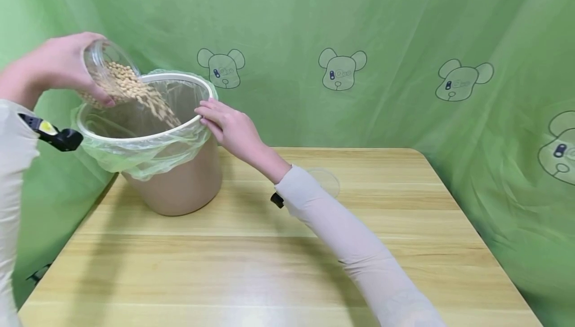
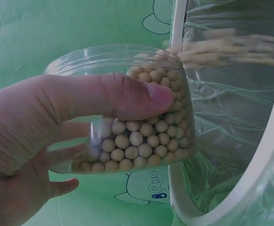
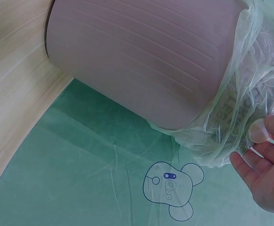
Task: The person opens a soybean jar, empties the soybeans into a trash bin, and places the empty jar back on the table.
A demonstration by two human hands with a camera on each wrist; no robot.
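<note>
My left hand (image 1: 67, 65) grips a clear plastic jar (image 2: 61, 68), tipped on its side over the left part of a trash can (image 1: 179, 187). Round beige soybeans (image 2: 132, 150) fill the lower side of the jar. A stream of them pours past its mouth and down into the can, blurred by motion. The can is brownish pink, with a white rim ring (image 1: 135, 140) that holds a thin green liner bag (image 1: 148, 155) folded over the outside. At the can's right side, my right hand (image 1: 233, 130) holds the rim, its fingertips over the top edge.
The can stands at the back left of a wooden table (image 1: 269, 247). A clear round lid (image 1: 328, 182) lies on the table beyond my right forearm. Green curtain (image 1: 287, 17) with printed bear heads hangs close behind and along both sides.
</note>
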